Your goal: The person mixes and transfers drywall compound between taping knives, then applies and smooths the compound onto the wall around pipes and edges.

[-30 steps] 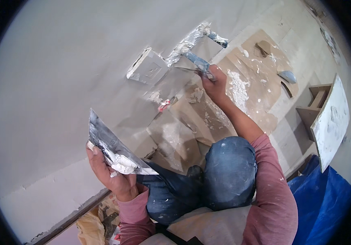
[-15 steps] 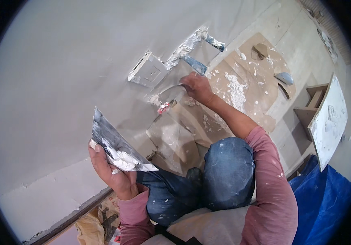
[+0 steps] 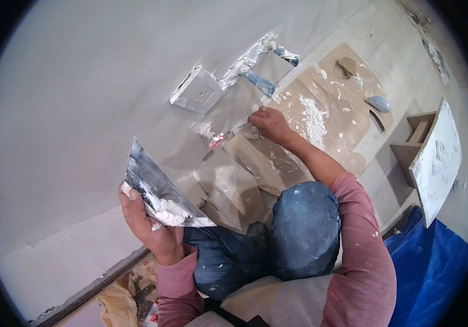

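The metal plate (image 3: 156, 173) is at lower left, tilted before the wall (image 3: 70, 136), and the left hand (image 3: 151, 226) grips it from its underside. I judge it light and rather stiff, with thin edges; the white paste (image 3: 168, 211) on it looks soft and slippery, so the hold is better below, away from paste. The right hand (image 3: 271, 124) has curled fingers near the blue pipe (image 3: 259, 84); whether they close on a thin tool, I cannot tell.

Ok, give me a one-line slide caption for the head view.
Left hand holding a flat grey metal blade bearing white paste; right hand near a blue cylindrical stub.
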Motion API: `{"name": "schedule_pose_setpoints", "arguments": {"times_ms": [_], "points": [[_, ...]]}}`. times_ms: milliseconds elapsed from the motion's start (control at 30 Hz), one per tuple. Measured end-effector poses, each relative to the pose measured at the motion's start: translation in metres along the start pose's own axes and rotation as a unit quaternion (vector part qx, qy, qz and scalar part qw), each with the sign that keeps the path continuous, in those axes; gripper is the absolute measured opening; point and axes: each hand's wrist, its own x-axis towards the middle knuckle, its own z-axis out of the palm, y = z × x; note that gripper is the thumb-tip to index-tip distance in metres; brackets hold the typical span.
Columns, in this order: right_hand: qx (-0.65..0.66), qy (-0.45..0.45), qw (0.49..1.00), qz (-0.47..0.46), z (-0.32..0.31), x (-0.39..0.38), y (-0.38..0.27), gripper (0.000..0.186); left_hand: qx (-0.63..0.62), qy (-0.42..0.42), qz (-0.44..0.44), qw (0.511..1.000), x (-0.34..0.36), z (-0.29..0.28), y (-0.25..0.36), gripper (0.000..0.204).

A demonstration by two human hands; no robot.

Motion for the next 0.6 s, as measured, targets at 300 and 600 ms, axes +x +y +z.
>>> {"name": "schedule_pose_setpoints", "arguments": {"times_ms": [300, 600], "points": [[-0.086, 0.055, 0.995, -0.02, 0.012, 0.018, 0.018, 0.02, -0.009, -0.004, 0.002, 1.0, -0.005, 0.013, -0.006, 0.023], [0.222, 0.121, 0.937, 0.24, -0.07, -0.029, -0.052, 0.013, -0.055, -0.056, -0.091, 0.993, -0.004, 0.004, -0.004, 0.017]]}}
